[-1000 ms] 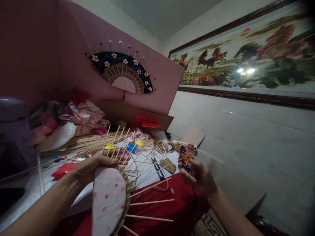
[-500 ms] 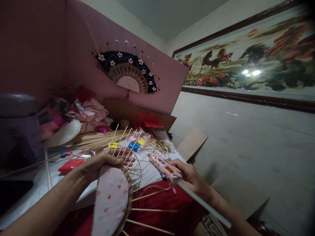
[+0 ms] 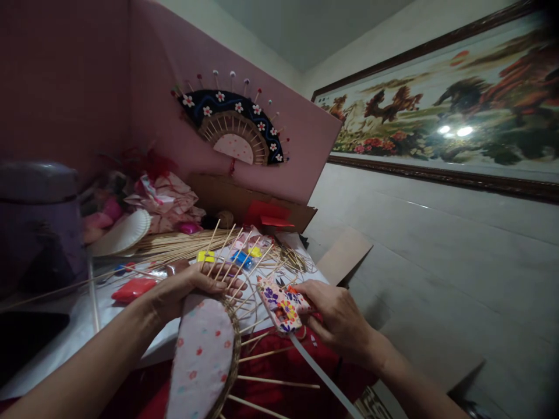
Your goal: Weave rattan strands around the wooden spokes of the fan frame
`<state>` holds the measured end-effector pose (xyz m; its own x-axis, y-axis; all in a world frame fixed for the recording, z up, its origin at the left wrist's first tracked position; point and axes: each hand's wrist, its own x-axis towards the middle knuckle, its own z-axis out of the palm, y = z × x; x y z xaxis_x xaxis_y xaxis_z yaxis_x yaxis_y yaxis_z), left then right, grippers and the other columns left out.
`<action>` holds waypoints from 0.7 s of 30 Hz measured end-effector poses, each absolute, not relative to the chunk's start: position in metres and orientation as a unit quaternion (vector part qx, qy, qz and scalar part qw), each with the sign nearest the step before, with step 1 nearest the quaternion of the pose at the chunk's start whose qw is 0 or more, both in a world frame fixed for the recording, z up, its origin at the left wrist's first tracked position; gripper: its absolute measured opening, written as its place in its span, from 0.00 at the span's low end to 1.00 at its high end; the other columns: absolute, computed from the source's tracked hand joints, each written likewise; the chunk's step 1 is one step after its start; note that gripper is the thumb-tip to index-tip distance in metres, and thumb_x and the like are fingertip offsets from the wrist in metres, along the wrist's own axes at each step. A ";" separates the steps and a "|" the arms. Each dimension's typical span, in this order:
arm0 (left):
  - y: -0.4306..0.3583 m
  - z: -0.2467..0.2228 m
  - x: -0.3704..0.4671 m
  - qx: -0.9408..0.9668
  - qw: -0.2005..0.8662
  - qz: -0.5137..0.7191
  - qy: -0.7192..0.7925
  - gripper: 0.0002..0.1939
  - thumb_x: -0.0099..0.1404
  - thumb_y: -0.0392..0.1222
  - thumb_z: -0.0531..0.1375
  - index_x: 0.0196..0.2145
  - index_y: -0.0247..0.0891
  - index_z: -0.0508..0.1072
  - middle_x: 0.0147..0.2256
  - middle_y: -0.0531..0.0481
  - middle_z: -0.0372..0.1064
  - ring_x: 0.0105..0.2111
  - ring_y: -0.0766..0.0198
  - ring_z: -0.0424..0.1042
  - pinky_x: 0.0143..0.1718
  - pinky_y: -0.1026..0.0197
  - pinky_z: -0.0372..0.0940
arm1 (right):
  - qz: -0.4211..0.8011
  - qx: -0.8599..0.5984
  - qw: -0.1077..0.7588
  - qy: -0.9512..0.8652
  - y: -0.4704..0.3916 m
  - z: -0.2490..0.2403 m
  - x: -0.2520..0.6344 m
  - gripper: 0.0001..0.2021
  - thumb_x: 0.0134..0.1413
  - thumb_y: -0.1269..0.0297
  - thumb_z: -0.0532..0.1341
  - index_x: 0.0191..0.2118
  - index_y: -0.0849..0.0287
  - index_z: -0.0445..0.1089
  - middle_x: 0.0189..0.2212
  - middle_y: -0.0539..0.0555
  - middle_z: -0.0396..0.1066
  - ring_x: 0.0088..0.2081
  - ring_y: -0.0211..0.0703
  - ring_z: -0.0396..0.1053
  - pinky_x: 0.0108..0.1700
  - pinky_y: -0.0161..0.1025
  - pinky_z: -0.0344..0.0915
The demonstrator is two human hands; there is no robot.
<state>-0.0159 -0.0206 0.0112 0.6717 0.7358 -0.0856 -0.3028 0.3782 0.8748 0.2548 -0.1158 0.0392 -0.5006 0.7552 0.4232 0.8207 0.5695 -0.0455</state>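
A half-round fan piece [image 3: 203, 355] covered in pale flowered cloth has a woven rim with thin sticks fanning out from it. At its upper end my left hand [image 3: 213, 280] grips it, fingers behind the sticks and thumb in front. My right hand [image 3: 334, 308] is closed round the handle of a flower-patterned glue gun [image 3: 279, 305]. A long pale glue stick [image 3: 323, 372] juts from the gun's back end. The gun's tip points up and left, close to the sticks beside my left fingers; whether it touches one I cannot tell.
Beyond my hands, a white table [image 3: 163, 337] bears a stick bundle [image 3: 187, 245], a red packet [image 3: 133, 289], blue clay [image 3: 243, 260] and a paper plate [image 3: 124, 234]. A finished dark fan [image 3: 236, 125] hangs on a pink board. A purple container [image 3: 41, 227] stands left.
My right hand has turned the glue gun, so its patterned side now shows and its tip sits slightly further left. The rest of the view has shifted a little to the right.
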 end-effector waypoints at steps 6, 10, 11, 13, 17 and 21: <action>-0.020 0.010 -0.016 0.462 0.790 0.321 0.243 0.18 0.47 0.26 0.61 0.39 0.31 0.73 0.36 0.39 0.75 0.39 0.53 0.74 0.42 0.58 0.64 | -0.132 -0.462 0.133 -0.867 -0.116 0.042 0.254 0.06 0.56 0.65 0.53 0.39 0.57 0.63 0.30 0.56 0.68 0.33 0.45 0.65 0.32 0.39 0.56; -0.020 0.010 -0.016 0.460 0.792 0.322 0.239 0.19 0.47 0.26 0.61 0.40 0.32 0.73 0.37 0.39 0.75 0.39 0.53 0.74 0.43 0.56 0.64 | -0.137 -0.457 0.119 -0.871 -0.117 0.043 0.256 0.07 0.57 0.64 0.53 0.41 0.58 0.62 0.31 0.56 0.69 0.34 0.46 0.66 0.33 0.39 0.56; -0.020 0.010 -0.016 0.461 0.793 0.322 0.237 0.19 0.48 0.26 0.61 0.40 0.32 0.73 0.37 0.39 0.75 0.39 0.53 0.73 0.43 0.55 0.63 | -0.135 -0.456 0.116 -0.872 -0.117 0.044 0.257 0.08 0.57 0.64 0.53 0.41 0.58 0.62 0.32 0.57 0.69 0.34 0.46 0.66 0.33 0.39 0.56; -0.019 0.009 -0.017 0.462 0.792 0.321 0.236 0.19 0.48 0.26 0.60 0.41 0.32 0.73 0.37 0.39 0.75 0.39 0.53 0.73 0.44 0.56 0.63 | -0.132 -0.453 0.113 -0.875 -0.118 0.045 0.259 0.09 0.56 0.63 0.53 0.42 0.59 0.63 0.32 0.57 0.69 0.34 0.46 0.66 0.34 0.39 0.56; -0.017 0.007 -0.017 0.465 0.793 0.317 0.234 0.20 0.49 0.26 0.60 0.42 0.31 0.72 0.39 0.39 0.75 0.39 0.53 0.73 0.44 0.56 0.63 | -0.133 -0.443 0.116 -0.879 -0.121 0.047 0.261 0.10 0.56 0.64 0.54 0.43 0.59 0.63 0.33 0.57 0.69 0.35 0.46 0.66 0.34 0.39 0.56; -0.014 0.004 -0.016 0.468 0.792 0.316 0.233 0.21 0.48 0.26 0.60 0.42 0.31 0.71 0.39 0.39 0.75 0.39 0.54 0.73 0.43 0.56 0.64 | -0.124 -0.454 0.113 -0.875 -0.128 0.050 0.264 0.09 0.57 0.64 0.52 0.42 0.60 0.63 0.32 0.56 0.68 0.33 0.44 0.64 0.33 0.39 0.55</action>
<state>-0.0164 -0.0139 0.0042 0.6919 0.7183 -0.0728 -0.2824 0.3620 0.8884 0.2639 -0.1284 0.0500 -0.5618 0.7672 0.3093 0.8229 0.5567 0.1139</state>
